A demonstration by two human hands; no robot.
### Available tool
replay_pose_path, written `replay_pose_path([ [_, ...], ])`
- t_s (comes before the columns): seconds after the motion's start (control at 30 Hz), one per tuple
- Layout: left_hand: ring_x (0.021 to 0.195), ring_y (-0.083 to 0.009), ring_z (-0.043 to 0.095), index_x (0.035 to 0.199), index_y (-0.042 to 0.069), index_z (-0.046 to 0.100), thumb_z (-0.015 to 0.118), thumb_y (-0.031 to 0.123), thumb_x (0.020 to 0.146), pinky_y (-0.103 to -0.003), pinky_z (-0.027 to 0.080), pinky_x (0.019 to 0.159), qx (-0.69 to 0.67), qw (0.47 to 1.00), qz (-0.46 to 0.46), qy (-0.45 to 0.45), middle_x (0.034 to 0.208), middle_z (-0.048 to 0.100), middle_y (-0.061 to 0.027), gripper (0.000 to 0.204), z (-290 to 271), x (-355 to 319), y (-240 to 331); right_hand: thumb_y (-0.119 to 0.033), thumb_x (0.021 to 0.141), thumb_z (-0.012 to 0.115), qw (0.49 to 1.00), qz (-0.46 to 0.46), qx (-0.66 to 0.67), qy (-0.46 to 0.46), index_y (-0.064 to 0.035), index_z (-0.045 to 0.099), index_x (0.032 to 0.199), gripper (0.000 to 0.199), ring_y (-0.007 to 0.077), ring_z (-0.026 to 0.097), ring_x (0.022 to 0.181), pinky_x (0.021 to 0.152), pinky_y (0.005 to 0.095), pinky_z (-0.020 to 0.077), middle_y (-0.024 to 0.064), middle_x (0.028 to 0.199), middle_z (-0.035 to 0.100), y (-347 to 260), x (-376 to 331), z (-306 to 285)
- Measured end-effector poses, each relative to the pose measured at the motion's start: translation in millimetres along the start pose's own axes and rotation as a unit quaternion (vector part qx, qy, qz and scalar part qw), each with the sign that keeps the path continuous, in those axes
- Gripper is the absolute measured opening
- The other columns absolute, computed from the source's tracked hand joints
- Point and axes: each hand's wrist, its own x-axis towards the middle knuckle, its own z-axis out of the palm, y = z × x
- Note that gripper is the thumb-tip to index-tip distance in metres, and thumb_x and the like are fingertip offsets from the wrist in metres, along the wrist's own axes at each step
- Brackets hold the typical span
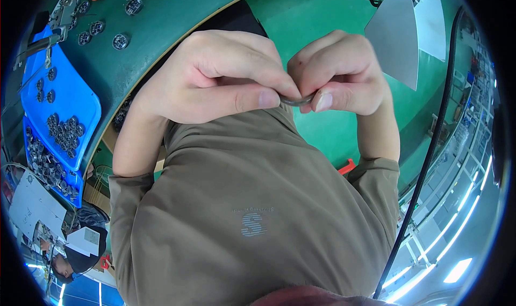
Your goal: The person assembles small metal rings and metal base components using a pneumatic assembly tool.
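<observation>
My left hand (215,77) and my right hand (341,72) meet in front of my chest, above my olive-brown shirt (252,198). Both pinch a small thin dark curved piece, like a ring or wire loop (296,100), between thumbs and fingertips. Most of the piece is hidden by my fingers; only a short dark arc shows between the two thumbs. The fingers of both hands are curled tight.
A green worktable (161,32) with a pale rim curves at upper left, carrying several small round metal parts (121,41). Blue trays (70,107) at left hold many such parts. A black cable (430,155) runs down the right side. Green floor (322,16) lies behind my hands.
</observation>
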Motion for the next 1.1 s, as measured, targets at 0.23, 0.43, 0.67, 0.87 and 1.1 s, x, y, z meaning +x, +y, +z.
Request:
replay_pose_path([
  [0.23,0.073,-0.0192,0.064,0.101,-0.004,0.077,0.075,-0.001,0.083,-0.029,0.048,0.062,-0.032,0.999,-0.024,-0.002,0.085,0.071,-0.013,0.019,-8,-10,-7,-0.006,0.09,0.074,0.978,0.065,0.193,0.053,0.0034,0.072,0.092,0.01,0.0139,0.061,0.068,0.059,0.0279,0.046,0.009,0.082,0.069,21,-7,16],
  [0.43,0.072,-0.0144,0.063,0.106,-0.001,0.077,0.073,-0.005,0.085,-0.026,0.045,0.059,0.114,0.985,-0.064,0.117,0.085,0.071,-0.0094,0.021,7,-15,-4,-0.001,0.08,0.073,0.933,-0.007,-0.296,0.206,0.0001,0.071,0.088,0.009,0.0166,0.061,0.062,0.055,0.0284,0.0475,0.0082,0.075,0.066,-9,-4,31],
  [0.67,0.073,-0.0166,0.065,0.105,-0.004,0.076,0.074,-0.01,0.079,-0.025,0.047,0.061,0.245,0.96,-0.008,0.132,0.087,0.071,-0.011,0.027,9,-11,14,0.005,0.064,0.075,0.808,-0.119,-0.535,0.216,-0.0026,0.071,0.088,0.025,0.023,0.063,0.061,0.051,0.0332,0.0492,0.0092,0.073,0.064,-18,4,38],
  [0.87,0.072,-0.0205,0.068,0.102,-0.002,0.077,0.075,-0.01,0.075,-0.029,0.053,0.062,0.355,0.921,0.049,0.152,0.085,0.071,-0.0116,0.029,14,-9,19,0.003,0.064,0.077,0.77,-0.145,-0.584,0.212,-0.0013,0.07,0.087,0.024,0.0238,0.061,0.059,0.052,0.0331,0.0484,0.0085,0.072,0.062,-15,4,40],
  [1.1,0.068,-0.0212,0.067,0.105,-0.001,0.076,0.076,-0.01,0.072,-0.029,0.052,0.057,0.409,0.888,0.096,0.185,0.083,0.07,-0.0103,0.033,21,-10,15,0.004,0.065,0.078,0.734,-0.152,-0.612,0.253,-0.0002,0.07,0.088,0.025,0.0231,0.06,0.058,0.051,0.0331,0.0476,0.0084,0.073,0.062,-9,4,51],
])
